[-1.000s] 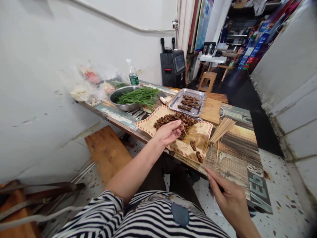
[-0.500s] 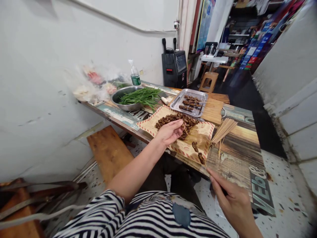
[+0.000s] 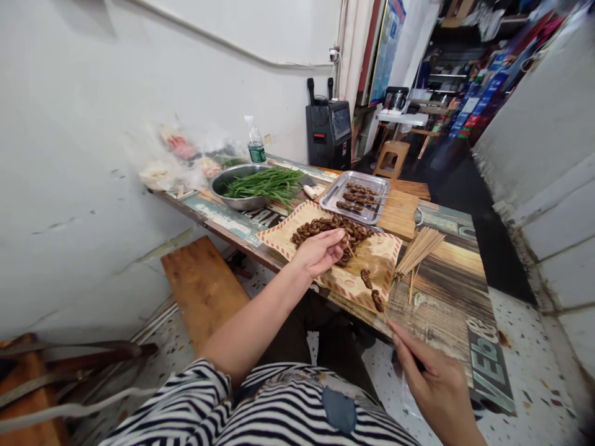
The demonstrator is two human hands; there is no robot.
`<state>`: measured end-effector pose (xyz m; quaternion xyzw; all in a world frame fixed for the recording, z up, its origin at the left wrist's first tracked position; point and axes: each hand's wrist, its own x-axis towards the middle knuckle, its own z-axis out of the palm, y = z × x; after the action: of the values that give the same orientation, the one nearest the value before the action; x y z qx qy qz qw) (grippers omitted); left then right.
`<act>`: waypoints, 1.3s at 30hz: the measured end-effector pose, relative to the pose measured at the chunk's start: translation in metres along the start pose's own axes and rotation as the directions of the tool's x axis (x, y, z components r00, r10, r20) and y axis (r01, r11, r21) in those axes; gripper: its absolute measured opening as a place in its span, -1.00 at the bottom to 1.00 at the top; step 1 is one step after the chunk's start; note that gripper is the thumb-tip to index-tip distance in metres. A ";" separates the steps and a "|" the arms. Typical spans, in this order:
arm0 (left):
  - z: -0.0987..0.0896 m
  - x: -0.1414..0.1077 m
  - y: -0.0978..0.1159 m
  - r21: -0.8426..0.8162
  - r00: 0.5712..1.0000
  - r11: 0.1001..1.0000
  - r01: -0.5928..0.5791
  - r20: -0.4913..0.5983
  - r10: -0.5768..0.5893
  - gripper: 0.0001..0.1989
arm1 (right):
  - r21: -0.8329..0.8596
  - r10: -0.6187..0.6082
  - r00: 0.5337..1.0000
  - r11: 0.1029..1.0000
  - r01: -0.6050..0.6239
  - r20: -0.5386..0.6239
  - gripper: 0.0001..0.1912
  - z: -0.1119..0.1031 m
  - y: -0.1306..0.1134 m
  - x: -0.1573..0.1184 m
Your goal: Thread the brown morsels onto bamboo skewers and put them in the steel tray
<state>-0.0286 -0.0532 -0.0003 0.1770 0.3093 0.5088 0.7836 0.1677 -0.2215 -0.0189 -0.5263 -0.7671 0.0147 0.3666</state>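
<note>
My right hand (image 3: 434,365) is closed around the lower end of a thin wooden skewer. Two dark brown pieces (image 3: 377,301) that look like insect pupae are threaded along it. At the far end of that stick, my left hand (image 3: 323,251) pinches another brown piece (image 3: 344,239) between thumb and fingers, with the skewer tip at it. Whether the tip has gone through is hidden by the fingers. Beneath and behind the left hand lies a heap of the same brown pieces (image 3: 316,229), on a sheet of patterned paper (image 3: 283,232) with a striped border.
A metal tray (image 3: 332,197) of filled skewers (image 3: 357,197) stands behind the paper, beside a wooden board (image 3: 402,214). Bare skewers (image 3: 421,248) lie to the right. Farther left are a steel bowl (image 3: 246,203) of green stalks (image 3: 264,184), a bottle (image 3: 256,148) and plastic bags (image 3: 174,164).
A bare stretch of skewer now shows between the left fingers and the nearest threaded piece. The lower threaded piece sits slightly farther down in the picture. Both hands stay nearly in place.
</note>
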 end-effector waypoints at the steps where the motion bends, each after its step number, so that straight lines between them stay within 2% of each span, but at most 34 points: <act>1: 0.000 0.000 0.000 0.001 1.000 1.000 0.000 0.000 0.000 -0.93 | -0.001 0.002 1.000 1.000 -0.002 0.001 -0.73 0.000 0.000 0.000; 11: -0.001 0.000 0.000 -0.004 1.000 1.000 0.009 0.016 -0.009 -0.92 | 0.002 0.006 1.000 1.000 -0.006 0.010 -0.73 0.001 0.002 -0.002; 20: -0.003 0.002 -0.004 -0.015 1.000 1.000 0.025 -0.012 -0.025 -0.93 | 0.003 0.012 1.000 1.000 -0.012 0.020 -0.72 -0.001 -0.002 0.000; 27: -0.003 0.001 -0.004 -0.029 1.000 0.999 0.027 -0.014 -0.027 -0.94 | 0.010 0.050 0.999 0.999 -0.050 0.020 -0.73 0.001 0.005 -0.006; 29: -0.002 0.001 -0.002 -0.025 1.000 1.000 0.020 -0.005 -0.020 -0.95 | 0.043 0.089 0.994 0.995 -0.093 0.068 -0.76 0.004 0.010 -0.003; 31: 0.000 0.003 0.002 -0.011 1.000 1.000 0.016 -0.003 -0.016 -0.95 | 0.141 0.181 0.958 0.966 -0.215 0.224 -0.77 0.006 0.014 0.006; 33: 0.005 0.007 0.008 0.010 1.000 1.000 0.007 -0.010 -0.007 -0.95 | 0.273 0.249 0.865 0.879 -0.391 0.436 -0.76 0.004 0.018 0.020; 35: 0.012 0.014 0.014 0.025 1.000 0.999 -0.024 0.000 0.024 -0.95 | 0.376 0.260 0.777 0.759 -0.532 0.574 -0.76 0.000 0.023 0.040; 36: 0.015 0.017 0.017 0.024 0.999 0.999 -0.044 0.011 0.044 -0.95 | 0.400 0.264 0.756 0.719 -0.568 0.600 -0.76 -0.003 0.026 0.051; 39: 0.020 0.029 0.023 -0.002 0.996 0.996 -0.089 0.020 0.089 -0.94 | 0.407 0.283 0.756 0.705 -0.581 0.590 -0.76 -0.006 0.038 0.083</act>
<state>-0.0227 -0.0166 0.0191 0.1955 0.2931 0.5416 0.7633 0.1870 -0.1394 0.0154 -0.5413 -0.6411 0.4625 0.2865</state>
